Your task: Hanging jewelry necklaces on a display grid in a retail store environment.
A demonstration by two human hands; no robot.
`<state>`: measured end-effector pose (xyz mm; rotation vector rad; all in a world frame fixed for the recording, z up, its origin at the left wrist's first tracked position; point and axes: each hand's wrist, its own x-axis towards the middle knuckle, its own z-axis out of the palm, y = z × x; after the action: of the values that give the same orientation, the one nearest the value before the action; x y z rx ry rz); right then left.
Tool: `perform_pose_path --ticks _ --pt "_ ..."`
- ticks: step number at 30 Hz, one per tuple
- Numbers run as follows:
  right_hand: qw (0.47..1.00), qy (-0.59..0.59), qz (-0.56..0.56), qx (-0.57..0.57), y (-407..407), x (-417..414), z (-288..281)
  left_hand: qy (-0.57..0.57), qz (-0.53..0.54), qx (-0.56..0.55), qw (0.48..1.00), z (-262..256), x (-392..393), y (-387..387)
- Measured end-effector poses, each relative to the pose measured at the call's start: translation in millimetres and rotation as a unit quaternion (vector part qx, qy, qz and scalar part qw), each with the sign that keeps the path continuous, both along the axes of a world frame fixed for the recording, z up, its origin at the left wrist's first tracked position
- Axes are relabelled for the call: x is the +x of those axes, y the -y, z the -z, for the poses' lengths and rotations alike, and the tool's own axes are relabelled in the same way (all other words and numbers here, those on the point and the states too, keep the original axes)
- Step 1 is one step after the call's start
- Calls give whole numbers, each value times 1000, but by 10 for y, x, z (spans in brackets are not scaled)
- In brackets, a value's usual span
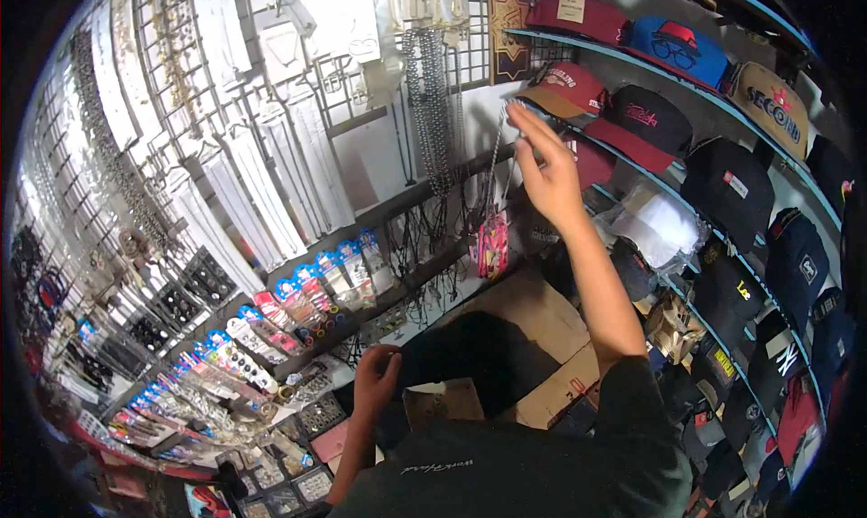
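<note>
My right hand (545, 169) is raised beside the cap shelves, its fingers stretched up to the top of a silver chain (499, 137). From the chain hangs a small, pink patterned bag (492, 247). Whether the fingers grip the chain or only touch it is unclear, since the hand covers part of it. Lower down, my left hand (377, 376) is loosely curled in front of the display wall; nothing shows in it, though its palm side is partly hidden. Below, between my arms, are an open cardboard box (443, 401) and a large flattened carton (545, 315).
Necklaces on white cards (264, 186) and beaded strands (427, 105) hang on a wire grid (335, 115) at left. Carded hair accessories (298, 301) line a ledge below. Caps (640, 122) fill blue-edged shelves (623, 54) at right. Jewellery trays (318, 413) lie at lower left.
</note>
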<state>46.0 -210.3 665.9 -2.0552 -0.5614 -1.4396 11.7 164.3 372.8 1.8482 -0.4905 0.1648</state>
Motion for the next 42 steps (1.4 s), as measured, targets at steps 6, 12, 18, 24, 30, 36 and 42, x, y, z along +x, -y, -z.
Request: perform_pose_path --ticks 6,12,18,24,30,36,42 --pt "997 71 34 -17 476 681 -586 -26 -5 -27 999 30 26 -250" --pt "996 88 22 4 772 1249 -1084 -47 -16 -36 998 228 33 -472" --pt "995 89 35 1 984 1715 -1360 -63 -25 -22 997 277 56 -496" --pt "995 -4 52 82 1028 2043 -1315 -57 -22 -21 998 355 101 -497" --pt "978 97 38 180 822 2172 -1062 -89 -35 -7 995 513 138 -549" --pt "972 157 46 168 772 2370 -1076 -95 -36 23 995 410 120 -526" --pt "967 139 3 214 784 2645 -1082 -108 -44 70 991 285 80 -464"
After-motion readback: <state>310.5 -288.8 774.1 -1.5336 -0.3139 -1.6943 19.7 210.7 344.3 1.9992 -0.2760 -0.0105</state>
